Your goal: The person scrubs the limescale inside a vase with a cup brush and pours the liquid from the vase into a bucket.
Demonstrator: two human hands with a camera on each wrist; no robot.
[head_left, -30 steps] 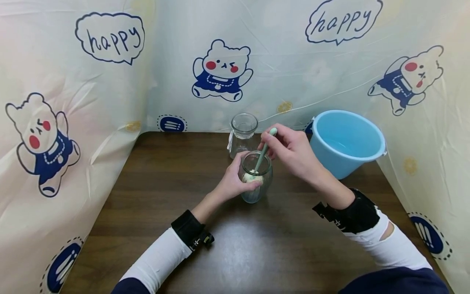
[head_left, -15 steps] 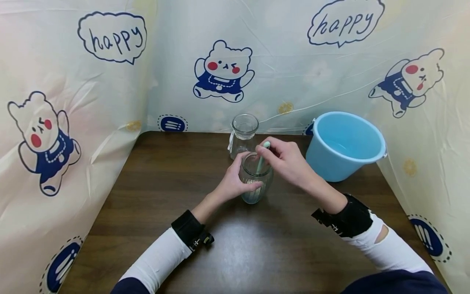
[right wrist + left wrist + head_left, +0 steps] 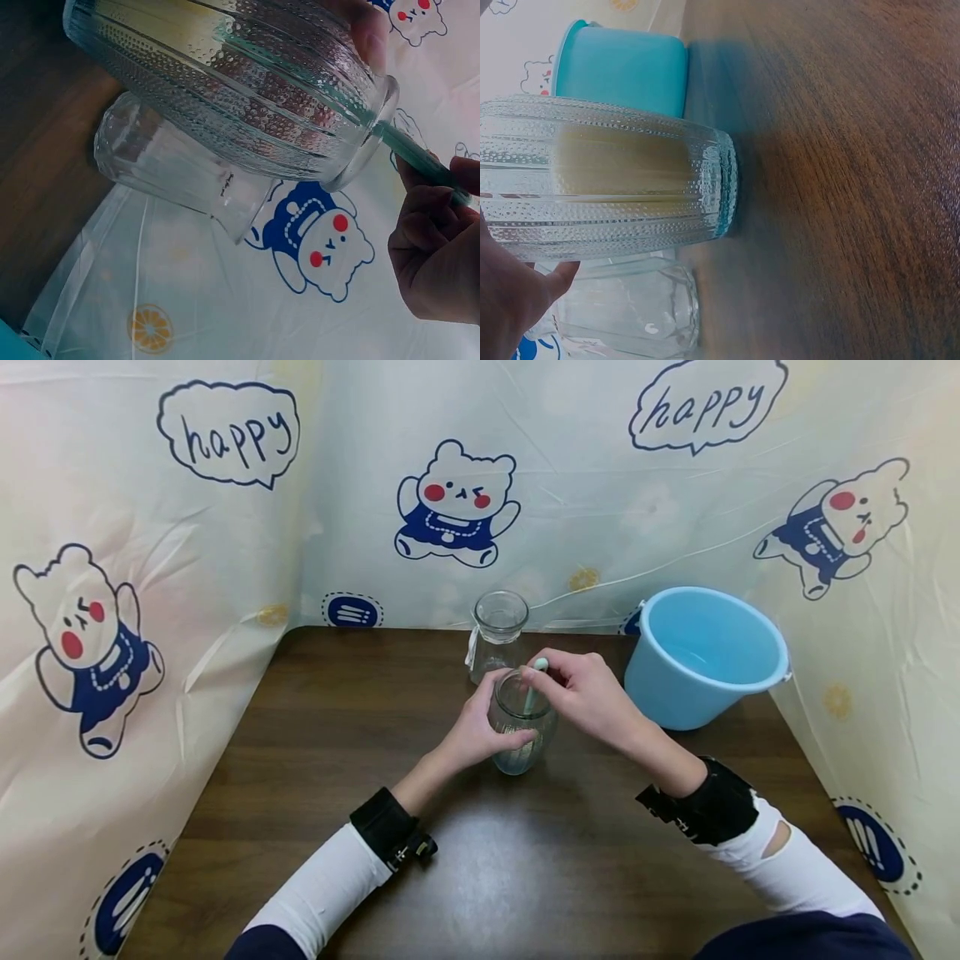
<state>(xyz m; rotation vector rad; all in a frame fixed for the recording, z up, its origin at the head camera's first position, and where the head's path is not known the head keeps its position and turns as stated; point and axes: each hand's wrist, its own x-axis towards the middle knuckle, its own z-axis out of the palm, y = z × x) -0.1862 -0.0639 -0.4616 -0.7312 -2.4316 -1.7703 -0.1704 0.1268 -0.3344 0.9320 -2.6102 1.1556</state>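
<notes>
A ribbed clear glass jar [image 3: 517, 762] stands upright on the table, and my left hand [image 3: 478, 725] grips its side, thumb across the front. Down inside it is the pale yellow sponge head [image 3: 622, 165] of a bottle brush, seen blurred through the textured glass. The brush's green handle [image 3: 416, 154] comes out through the jar's mouth. My right hand [image 3: 588, 697] pinches the handle near its top, fingers right at the rim. In the right wrist view, the fingertips of the left hand [image 3: 369, 41] lie against the glass near the neck.
Just behind the jar stands a second clear glass vase [image 3: 497, 652] with a white ribbon at its neck. A light blue bucket [image 3: 678, 702] is at the back right of the brown wooden table [image 3: 352, 710]. A printed curtain [image 3: 337, 485] encloses the back and sides.
My right hand has moved down and slightly left, pushing the brush deeper, so the sponge went from the jar's upper part to lower down. The left hand keeps its grip in place.
</notes>
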